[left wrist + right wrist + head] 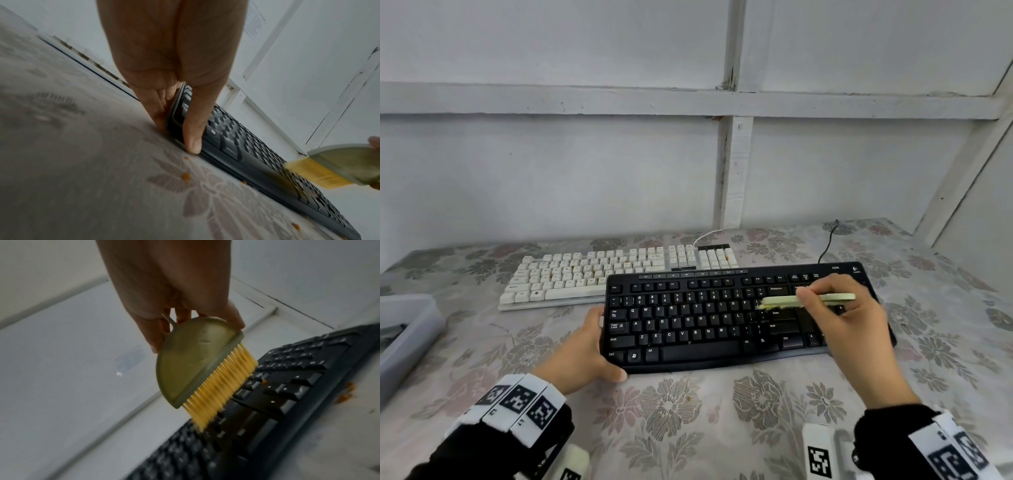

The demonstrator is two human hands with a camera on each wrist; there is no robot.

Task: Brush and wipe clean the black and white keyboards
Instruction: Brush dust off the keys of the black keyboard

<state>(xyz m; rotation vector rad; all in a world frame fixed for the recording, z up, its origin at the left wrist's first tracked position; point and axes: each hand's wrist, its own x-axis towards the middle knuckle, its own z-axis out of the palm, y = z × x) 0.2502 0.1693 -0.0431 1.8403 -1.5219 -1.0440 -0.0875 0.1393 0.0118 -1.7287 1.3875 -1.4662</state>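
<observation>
The black keyboard (688, 322) lies on the floral tablecloth in front of me, and the white keyboard (585, 270) sits behind it to the left. My left hand (599, 346) grips the black keyboard's left end, thumb at the front corner and fingers (156, 105) down its side. My right hand (852, 318) holds a pale green brush (784, 301) by its rounded back. The brush's yellow bristles (222, 386) touch the keys near Enter on the black keyboard (287, 386). The right hand covers part of that keyboard's right end.
A grey plastic tray (407, 329) stands at the table's left edge. Orange crumbs (186, 176) dot the cloth along the black keyboard's front. Two cables (828, 243) run back to the white panelled wall (722, 164) close behind the table.
</observation>
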